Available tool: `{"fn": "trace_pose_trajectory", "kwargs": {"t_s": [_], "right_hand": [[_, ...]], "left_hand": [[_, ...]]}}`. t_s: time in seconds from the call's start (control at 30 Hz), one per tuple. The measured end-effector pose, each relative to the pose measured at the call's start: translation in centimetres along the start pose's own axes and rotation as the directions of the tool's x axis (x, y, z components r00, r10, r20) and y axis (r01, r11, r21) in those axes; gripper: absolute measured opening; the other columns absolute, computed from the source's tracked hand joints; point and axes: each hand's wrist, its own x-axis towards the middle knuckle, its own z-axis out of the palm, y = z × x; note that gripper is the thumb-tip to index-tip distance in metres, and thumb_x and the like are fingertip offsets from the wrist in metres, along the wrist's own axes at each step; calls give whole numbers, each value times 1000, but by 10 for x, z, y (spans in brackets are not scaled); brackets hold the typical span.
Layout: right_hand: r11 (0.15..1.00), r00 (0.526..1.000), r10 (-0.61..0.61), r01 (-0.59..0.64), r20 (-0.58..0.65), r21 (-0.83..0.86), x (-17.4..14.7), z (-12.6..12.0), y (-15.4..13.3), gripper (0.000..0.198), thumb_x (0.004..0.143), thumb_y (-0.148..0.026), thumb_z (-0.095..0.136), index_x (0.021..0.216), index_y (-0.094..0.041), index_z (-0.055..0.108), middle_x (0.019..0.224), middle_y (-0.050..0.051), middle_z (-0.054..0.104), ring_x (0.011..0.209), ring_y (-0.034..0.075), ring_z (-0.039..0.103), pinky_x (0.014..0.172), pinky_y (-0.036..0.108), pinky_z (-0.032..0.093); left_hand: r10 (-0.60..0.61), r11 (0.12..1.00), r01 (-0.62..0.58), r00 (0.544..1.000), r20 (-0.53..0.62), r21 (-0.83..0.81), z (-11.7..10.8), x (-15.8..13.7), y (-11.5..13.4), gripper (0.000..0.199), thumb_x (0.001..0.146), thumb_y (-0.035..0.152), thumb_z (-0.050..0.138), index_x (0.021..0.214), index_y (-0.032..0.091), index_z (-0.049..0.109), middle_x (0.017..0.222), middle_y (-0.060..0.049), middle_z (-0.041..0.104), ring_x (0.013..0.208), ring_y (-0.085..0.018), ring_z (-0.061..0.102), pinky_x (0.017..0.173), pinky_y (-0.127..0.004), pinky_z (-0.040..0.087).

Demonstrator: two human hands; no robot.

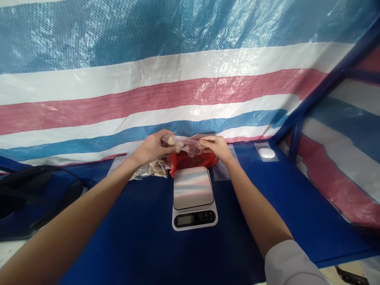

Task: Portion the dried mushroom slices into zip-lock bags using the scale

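Between my hands, a clear plastic bag (185, 145) with pale, beige pieces in it is held up over an open red bag (192, 161). My left hand (154, 147) is closed on the bag's left end, near the pieces. With fingers pinched, my right hand (216, 147) grips its right end. Dark contents show inside the red bag, too small to name. Just in front of it stands a white kitchen scale (193, 190), nothing on its plate and its display blank. More clear bags with beige pieces (157, 168) lie beneath my left hand.
On the blue table (133, 237), a flat clear bag (221, 172) lies under my right wrist. A white mouse-shaped object (266, 153) rests on a small bag at the right. A black strapped item (38, 194) is at the left. Striped sheeting (178, 91) hangs behind.
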Motion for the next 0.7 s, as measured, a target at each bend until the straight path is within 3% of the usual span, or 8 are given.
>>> {"fn": "trace_pose_trajectory", "kwargs": {"t_s": [0.3,0.57,0.7], "right_hand": [[989,992,122,-125,-41,-82,2,-1,7,13,79,-26,75,88,-18,80,80,4,77,74,17,72,66,28,63],[981,987,160,-161,-21,-112,1,-3,8,11,80,-24,74,86,-17,80,77,4,77,69,17,72,64,27,63],[977,987,157,-157,-10,-146,1,-3,13,12,79,-23,72,84,-16,80,73,4,76,67,18,71,63,28,63]], "left_hand": [[-16,994,11,999,-41,-112,4,13,-3,50,64,48,81,105,21,71,98,-6,79,96,-27,73,86,-35,57],[68,998,-69,998,-15,-3,3,15,0,36,77,54,70,97,26,80,99,-4,79,92,-26,73,85,-33,57],[72,997,-72,997,-35,-2,1,18,1,37,75,53,72,95,24,79,100,-5,79,94,-25,72,88,-35,56]]}}
